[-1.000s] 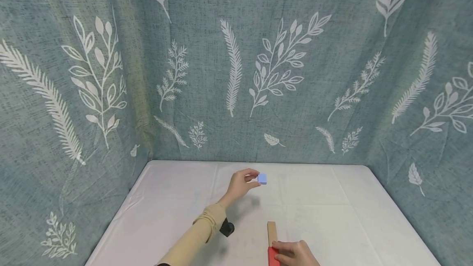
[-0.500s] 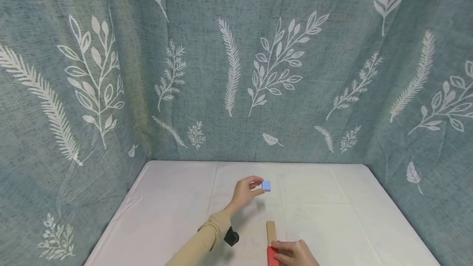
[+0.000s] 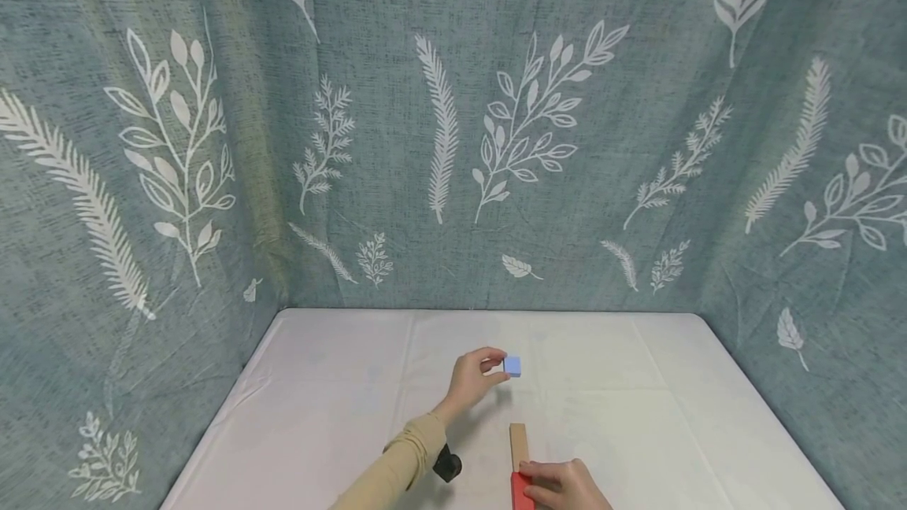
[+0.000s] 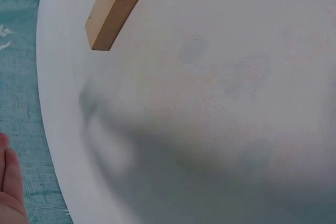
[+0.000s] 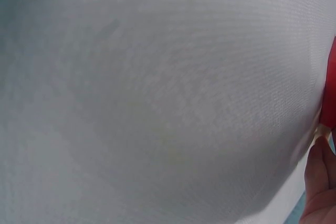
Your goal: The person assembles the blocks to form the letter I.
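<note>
My left hand [image 3: 473, 381] pinches a small light-blue block [image 3: 512, 367] between thumb and fingers, held above the far middle of the table, with a shadow beneath. Nearer to me, a plain wooden block [image 3: 520, 445] lies end to end with a red block [image 3: 522, 492], whose near end runs out of the head view. My right hand [image 3: 568, 485] grips the red block from the right, one fingertip at the seam. In the left wrist view the wooden block [image 4: 118, 11] shows its end, and part of the left hand [image 4: 10, 187] appears; the blue block is out of frame there.
A white cloth covers the table [image 3: 638, 400]. Teal curtains [image 3: 397, 140] with white leaf prints stand along its back and both sides. A black wrist camera [image 3: 447, 464] hangs under the left sleeve [image 3: 397, 463], low over the cloth.
My left hand has moved nearer to me and slightly right with the blue block, toward the wooden block. The right hand and the two lying blocks have stayed put.
</note>
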`<state>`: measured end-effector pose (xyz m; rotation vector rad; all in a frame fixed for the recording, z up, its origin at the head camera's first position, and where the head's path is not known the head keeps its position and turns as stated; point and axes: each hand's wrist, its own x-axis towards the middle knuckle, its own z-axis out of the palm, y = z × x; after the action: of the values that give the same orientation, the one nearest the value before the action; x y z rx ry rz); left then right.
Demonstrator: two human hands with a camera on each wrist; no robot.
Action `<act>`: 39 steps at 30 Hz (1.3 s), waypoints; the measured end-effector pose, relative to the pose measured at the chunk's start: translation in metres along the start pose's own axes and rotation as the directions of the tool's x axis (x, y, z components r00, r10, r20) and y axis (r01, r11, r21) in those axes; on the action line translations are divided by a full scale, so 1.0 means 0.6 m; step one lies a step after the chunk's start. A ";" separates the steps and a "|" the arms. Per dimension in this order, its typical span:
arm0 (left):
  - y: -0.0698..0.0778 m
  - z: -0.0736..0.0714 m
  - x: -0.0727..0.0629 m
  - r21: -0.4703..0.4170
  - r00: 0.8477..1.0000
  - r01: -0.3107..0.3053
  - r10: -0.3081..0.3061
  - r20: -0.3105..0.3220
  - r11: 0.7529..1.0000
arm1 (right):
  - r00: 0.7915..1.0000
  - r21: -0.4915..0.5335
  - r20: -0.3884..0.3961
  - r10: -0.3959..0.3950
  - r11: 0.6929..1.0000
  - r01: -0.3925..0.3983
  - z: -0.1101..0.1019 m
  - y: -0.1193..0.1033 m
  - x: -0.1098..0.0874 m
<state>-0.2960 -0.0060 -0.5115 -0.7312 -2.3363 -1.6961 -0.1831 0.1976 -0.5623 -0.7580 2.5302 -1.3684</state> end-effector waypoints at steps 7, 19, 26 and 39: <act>-0.006 0.012 0.002 0.024 0.994 0.113 -0.113 -0.003 0.993 | 1.000 0.007 0.008 0.019 1.000 -0.019 0.000 -0.001 0.001; -0.016 0.024 -0.016 0.058 0.992 0.125 -0.124 -0.010 0.991 | 1.000 -0.007 -0.001 0.003 1.000 -0.003 0.000 0.000 -0.002; -0.023 0.032 -0.026 0.067 0.988 0.152 -0.151 -0.009 0.986 | 1.000 -0.014 -0.013 -0.022 1.000 0.021 0.000 0.003 -0.003; -0.029 0.045 -0.037 0.093 0.984 0.178 -0.177 -0.014 0.980 | 0.995 -0.005 -0.033 -0.095 0.995 0.095 0.002 0.006 -0.003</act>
<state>-0.2809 0.0085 -0.5445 -0.5144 -2.5251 -1.6380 -0.1822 0.1990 -0.5661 -0.8741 2.5524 -1.4179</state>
